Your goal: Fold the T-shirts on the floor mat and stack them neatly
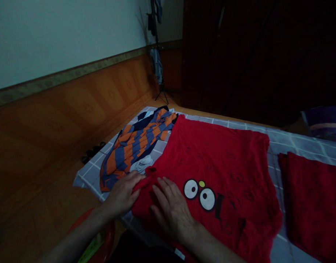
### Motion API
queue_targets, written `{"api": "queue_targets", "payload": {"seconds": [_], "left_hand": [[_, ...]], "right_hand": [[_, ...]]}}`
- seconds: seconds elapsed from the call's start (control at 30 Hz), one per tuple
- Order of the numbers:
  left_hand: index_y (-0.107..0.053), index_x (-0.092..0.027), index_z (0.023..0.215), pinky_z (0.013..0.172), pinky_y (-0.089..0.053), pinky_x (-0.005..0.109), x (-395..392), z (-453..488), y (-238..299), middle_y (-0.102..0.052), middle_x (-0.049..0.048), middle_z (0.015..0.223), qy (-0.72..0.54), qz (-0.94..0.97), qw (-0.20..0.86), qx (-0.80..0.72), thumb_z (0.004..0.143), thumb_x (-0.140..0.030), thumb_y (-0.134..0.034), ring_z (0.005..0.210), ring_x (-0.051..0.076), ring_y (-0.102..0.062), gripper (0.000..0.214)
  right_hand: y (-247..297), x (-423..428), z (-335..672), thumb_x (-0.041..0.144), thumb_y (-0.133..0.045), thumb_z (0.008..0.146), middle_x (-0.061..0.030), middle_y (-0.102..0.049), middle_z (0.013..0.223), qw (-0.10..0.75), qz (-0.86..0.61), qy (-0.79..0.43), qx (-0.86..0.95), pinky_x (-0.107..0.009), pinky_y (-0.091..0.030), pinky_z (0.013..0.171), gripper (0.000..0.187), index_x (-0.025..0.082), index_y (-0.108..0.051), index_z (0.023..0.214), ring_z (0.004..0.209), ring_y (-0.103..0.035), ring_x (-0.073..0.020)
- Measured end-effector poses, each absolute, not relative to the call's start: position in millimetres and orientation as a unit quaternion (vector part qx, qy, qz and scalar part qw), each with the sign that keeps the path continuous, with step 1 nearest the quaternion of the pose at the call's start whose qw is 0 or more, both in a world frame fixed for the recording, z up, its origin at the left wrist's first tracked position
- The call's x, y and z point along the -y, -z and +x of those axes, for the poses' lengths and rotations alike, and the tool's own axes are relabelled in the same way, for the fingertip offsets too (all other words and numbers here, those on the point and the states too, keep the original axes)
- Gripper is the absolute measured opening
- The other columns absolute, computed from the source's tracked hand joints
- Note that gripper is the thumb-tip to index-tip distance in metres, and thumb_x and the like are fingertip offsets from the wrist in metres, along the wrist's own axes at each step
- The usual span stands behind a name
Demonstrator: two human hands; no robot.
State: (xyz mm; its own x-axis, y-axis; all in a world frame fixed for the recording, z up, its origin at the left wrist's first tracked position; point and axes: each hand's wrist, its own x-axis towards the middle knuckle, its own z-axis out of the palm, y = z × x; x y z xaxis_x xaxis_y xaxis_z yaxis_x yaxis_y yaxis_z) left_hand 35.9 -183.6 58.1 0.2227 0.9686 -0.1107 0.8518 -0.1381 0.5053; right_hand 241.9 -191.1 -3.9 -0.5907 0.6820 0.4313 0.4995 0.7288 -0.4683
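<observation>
A red T-shirt (225, 153) with a printed pair of cartoon eyes lies spread on a grey checked sheet (274, 164). At its left side, near the sleeve, my left hand (125, 191) has its fingers and thumb closed on the cloth. My right hand (173, 210) lies on the shirt just left of the printed eyes, with fingers stretched out and palm down. A white label shows at the bottom edge of the cloth. Close beyond my left hand is a small light grey cloth item (142, 164).
An orange-and-blue striped garment (132, 144) lies crumpled at the left. Folded red cloth (316, 201) sits at the right. Below my left arm is a red-rimmed basket or tub (111, 237). Dark shoes (92, 151) and a clothes stand (161, 87) are on the floor.
</observation>
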Motion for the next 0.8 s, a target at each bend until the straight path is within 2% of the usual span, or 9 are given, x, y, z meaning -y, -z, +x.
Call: {"api": "queue_targets", "payload": {"seconds": [0.07,0.17,0.27,0.33,0.47,0.57,0.7,0.8], "left_hand": [[-0.057,-0.023,0.118,0.096,-0.039,0.031,191.9,48.0,-58.7,-0.059,0.0058,0.115,-0.106,0.782,0.27,-0.553,0.08,-0.011,-0.045,0.109,0.019,-0.053,0.042],[-0.051,-0.027,0.129,0.102,-0.036,0.03,202.8,59.2,-57.8,-0.055,0.0041,0.126,-0.079,0.795,0.328,-0.504,0.079,-0.013,-0.053,0.117,0.019,-0.048,0.052],[-0.047,-0.028,0.134,0.102,-0.036,0.033,208.0,60.8,-58.3,-0.053,0.0039,0.131,-0.052,0.787,0.386,-0.478,0.079,-0.022,-0.062,0.12,0.021,-0.047,0.057],[-0.048,-0.029,0.133,0.1,-0.038,0.033,208.5,59.9,-60.7,-0.052,0.0043,0.132,-0.053,0.778,0.413,-0.471,0.08,-0.026,-0.063,0.117,0.021,-0.05,0.055],[-0.058,-0.026,0.121,0.086,-0.044,0.028,206.2,61.4,-65.9,-0.061,0.0041,0.117,-0.066,0.763,0.427,-0.482,0.082,-0.022,-0.058,0.096,0.017,-0.059,0.039],[-0.062,-0.024,0.112,0.084,-0.042,0.027,204.6,65.0,-63.8,-0.065,0.0024,0.103,-0.032,0.778,0.437,-0.451,0.083,-0.021,-0.057,0.092,0.017,-0.059,0.03],[-0.063,-0.018,0.096,0.072,-0.044,0.023,203.0,66.6,-53.4,-0.061,0.0039,0.097,-0.087,0.764,0.43,-0.472,0.081,-0.017,-0.053,0.079,0.013,-0.057,0.018],[-0.059,-0.017,0.084,0.064,-0.042,0.021,201.1,63.4,-46.9,-0.056,0.0024,0.086,-0.157,0.741,0.384,-0.527,0.08,-0.016,-0.049,0.069,0.011,-0.053,0.011]], "right_hand": [[5.4,189.2,241.6,0.017,-0.043,0.088,-0.0172,-0.046,0.138,0.348,-0.372,-0.147,0.848,-0.05,-0.04,0.102,0.047,0.012,-0.042,0.135,0.131,-0.036,-0.0281],[6.9,183.2,242.4,0.011,-0.041,0.084,-0.0171,-0.052,0.127,0.355,-0.417,-0.175,0.819,-0.047,-0.044,0.098,0.049,0.011,-0.045,0.132,0.119,-0.046,-0.0265],[7.5,178.3,244.0,0.007,-0.041,0.077,-0.0192,-0.048,0.13,0.316,-0.426,-0.195,0.825,-0.049,-0.043,0.097,0.055,0.009,-0.048,0.131,0.118,-0.044,-0.0286],[7.5,177.3,244.8,0.005,-0.042,0.073,-0.0188,-0.043,0.135,0.283,-0.426,-0.198,0.836,-0.052,-0.04,0.099,0.057,0.011,-0.051,0.129,0.122,-0.039,-0.0307],[7.5,177.5,245.0,0.004,-0.043,0.069,-0.0184,-0.035,0.142,0.254,-0.42,-0.193,0.85,-0.054,-0.036,0.102,0.066,0.012,-0.047,0.134,0.128,-0.031,-0.0324],[8.8,175.8,244.8,0.003,-0.041,0.07,-0.0188,-0.036,0.141,0.27,-0.417,-0.202,0.844,-0.052,-0.035,0.104,0.07,0.009,-0.038,0.14,0.128,-0.032,-0.0308],[11.4,169.8,245.9,0.006,-0.038,0.08,-0.0187,-0.051,0.126,0.33,-0.434,-0.251,0.8,-0.043,-0.04,0.101,0.053,0.005,-0.044,0.133,0.117,-0.044,-0.0253],[5.9,163.1,247.9,0.011,-0.043,0.082,-0.0157,-0.059,0.117,0.333,-0.471,-0.294,0.762,-0.038,-0.043,0.097,0.043,0.007,-0.053,0.124,0.11,-0.05,-0.0232]]}}
